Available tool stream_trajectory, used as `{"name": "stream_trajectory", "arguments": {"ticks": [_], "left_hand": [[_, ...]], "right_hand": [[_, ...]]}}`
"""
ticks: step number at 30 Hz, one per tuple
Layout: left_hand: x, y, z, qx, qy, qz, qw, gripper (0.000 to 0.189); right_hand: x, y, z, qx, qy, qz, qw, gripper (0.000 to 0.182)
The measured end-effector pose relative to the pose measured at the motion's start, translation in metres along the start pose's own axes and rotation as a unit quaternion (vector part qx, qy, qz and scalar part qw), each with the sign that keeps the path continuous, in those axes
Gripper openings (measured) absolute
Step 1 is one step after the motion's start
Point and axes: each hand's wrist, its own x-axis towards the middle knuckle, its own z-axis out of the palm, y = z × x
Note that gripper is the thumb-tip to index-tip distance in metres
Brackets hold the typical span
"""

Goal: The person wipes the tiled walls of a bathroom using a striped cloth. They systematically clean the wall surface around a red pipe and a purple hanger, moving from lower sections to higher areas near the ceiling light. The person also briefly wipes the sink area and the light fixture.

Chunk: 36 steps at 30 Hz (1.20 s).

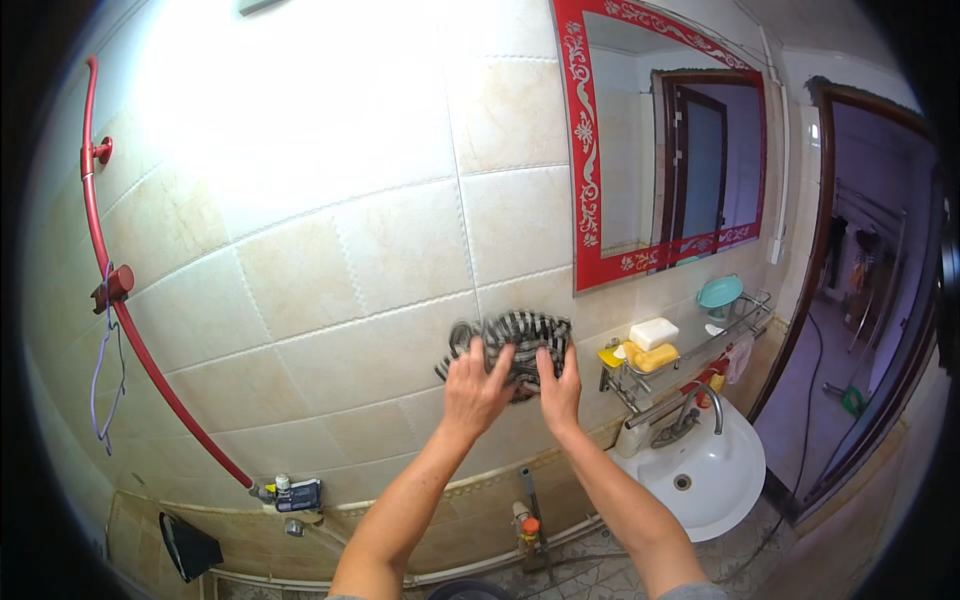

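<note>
A bunched black-and-white striped cloth (529,330) lies against the tiled wall (390,262), or just in front of it; which of the two cannot be told. My left hand (476,390) presses or grips its lower left part with fingers spread over it. My right hand (560,382) holds its right side, fingertips on the folds. Both forearms reach up from the bottom of the view. The cloth's edges look slightly blurred, and its underside is hidden.
To the right are a red-framed mirror (587,150), a glass shelf with soap bars (654,334) and a white washbasin (724,480). A red pipe (161,382) with a purple hanger (96,390) runs down the left. An orange-capped valve (530,526) sits low on the wall.
</note>
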Motion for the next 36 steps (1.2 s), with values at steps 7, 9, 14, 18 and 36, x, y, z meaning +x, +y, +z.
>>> {"name": "stream_trajectory", "arguments": {"ticks": [7, 9, 14, 18, 36], "left_hand": [[-0.015, -0.014, -0.003, -0.013, 0.015, 0.039, 0.999, 0.077], [0.003, -0.021, -0.011, 0.009, 0.049, 0.038, 0.998, 0.076], [0.053, -0.05, -0.046, 0.052, 0.084, 0.022, 0.995, 0.088], [0.053, -0.052, -0.058, 0.05, 0.088, -0.044, 0.994, 0.097], [0.125, -0.083, -0.09, 0.103, 0.145, -0.001, 0.984, 0.07]], "right_hand": [[-0.006, 0.003, 0.0, -0.106, -0.001, -0.046, 0.993, 0.064], [0.012, -0.021, 0.007, -0.126, 0.0, -0.125, 0.984, 0.064], [0.05, -0.1, 0.032, -0.139, -0.036, -0.188, 0.972, 0.064], [0.048, -0.115, 0.052, -0.132, -0.038, -0.205, 0.969, 0.065], [0.09, -0.149, 0.07, -0.173, -0.023, -0.389, 0.905, 0.084]]}}
